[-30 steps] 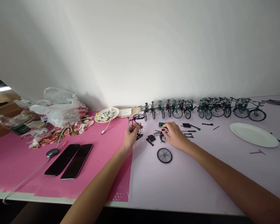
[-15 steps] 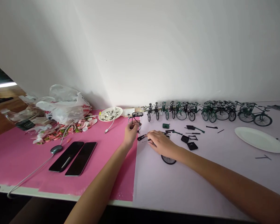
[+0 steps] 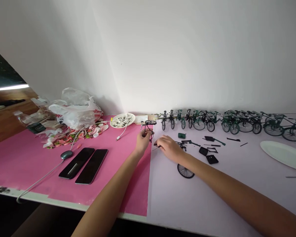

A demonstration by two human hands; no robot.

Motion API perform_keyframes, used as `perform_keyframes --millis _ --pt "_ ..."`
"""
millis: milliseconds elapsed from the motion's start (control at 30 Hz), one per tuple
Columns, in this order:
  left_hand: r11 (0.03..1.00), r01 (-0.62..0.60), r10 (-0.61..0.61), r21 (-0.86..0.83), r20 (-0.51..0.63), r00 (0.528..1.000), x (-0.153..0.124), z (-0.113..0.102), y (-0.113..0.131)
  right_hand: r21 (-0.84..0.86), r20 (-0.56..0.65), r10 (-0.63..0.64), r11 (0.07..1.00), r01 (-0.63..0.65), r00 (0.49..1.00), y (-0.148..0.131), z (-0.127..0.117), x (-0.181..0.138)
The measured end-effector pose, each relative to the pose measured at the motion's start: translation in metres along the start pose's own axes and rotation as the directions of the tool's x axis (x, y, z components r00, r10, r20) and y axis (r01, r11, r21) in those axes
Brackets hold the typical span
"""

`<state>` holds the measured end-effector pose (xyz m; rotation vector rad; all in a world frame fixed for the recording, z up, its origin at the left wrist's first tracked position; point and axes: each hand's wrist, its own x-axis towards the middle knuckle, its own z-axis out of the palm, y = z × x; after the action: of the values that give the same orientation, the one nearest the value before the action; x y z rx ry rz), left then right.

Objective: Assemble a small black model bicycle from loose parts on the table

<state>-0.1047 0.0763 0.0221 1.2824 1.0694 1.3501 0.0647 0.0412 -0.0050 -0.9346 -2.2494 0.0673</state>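
Observation:
My left hand [image 3: 142, 142] is closed on a partly built miniature bicycle [image 3: 151, 122], its wheel uppermost and lying nearly flat above my fingers. My right hand [image 3: 169, 148] is closed just to the right, low over the white surface. From its fingers juts the thin metal shaft of what looks like a small screwdriver [image 3: 156, 148]. A dark bit shows at the same fingertips, too small to make out. Beneath my right wrist lies a loose black spoked wheel [image 3: 185, 171]. Beside that hand are a green box-shaped part [image 3: 182, 135] and black square parts [image 3: 212, 159].
Several finished miniature bicycles [image 3: 198, 123] stand along the wall. A white oval plate [image 3: 283, 154] lies at right, and a plate of small white pieces [image 3: 122, 120] at the back. Two phones [image 3: 91, 166], a cable, coloured scraps [image 3: 74, 136] and a plastic bag [image 3: 76, 112] are at left.
The view has turned a little left, so things sit further right. The black part that lay by my right fingertips no longer shows on the table; a dark bit is now at those fingertips.

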Motion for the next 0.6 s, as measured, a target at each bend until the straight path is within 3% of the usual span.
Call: perform_keyframes --millis 133,233,333,433,600 --pt "1.0 0.009 -0.009 0.006 0.039 0.999 -0.005 0.008 -0.002 0.203 -0.124 0.2 0.964 -0.173 0.972 -0.001 -0.024 -0.015" --pt "1.0 -0.008 0.007 0.007 0.094 0.996 -0.012 0.019 -0.007 0.417 -0.187 0.443 0.844 -0.337 0.877 -0.002 -0.037 -0.03" --pt "1.0 -0.017 0.018 -0.006 0.149 0.989 -0.021 0.03 -0.011 0.614 -0.125 0.6 0.672 -0.413 0.79 -0.002 -0.042 -0.042" --pt "1.0 -0.008 0.014 -0.027 0.212 0.977 -0.031 0.037 -0.014 0.731 -0.076 0.653 0.55 -0.403 0.753 -0.002 -0.039 -0.046" --pt "0.998 0.034 -0.017 -0.06 0.263 0.965 -0.042 0.04 -0.014 0.788 -0.064 0.66 0.494 -0.368 0.749 -0.008 -0.031 -0.046"
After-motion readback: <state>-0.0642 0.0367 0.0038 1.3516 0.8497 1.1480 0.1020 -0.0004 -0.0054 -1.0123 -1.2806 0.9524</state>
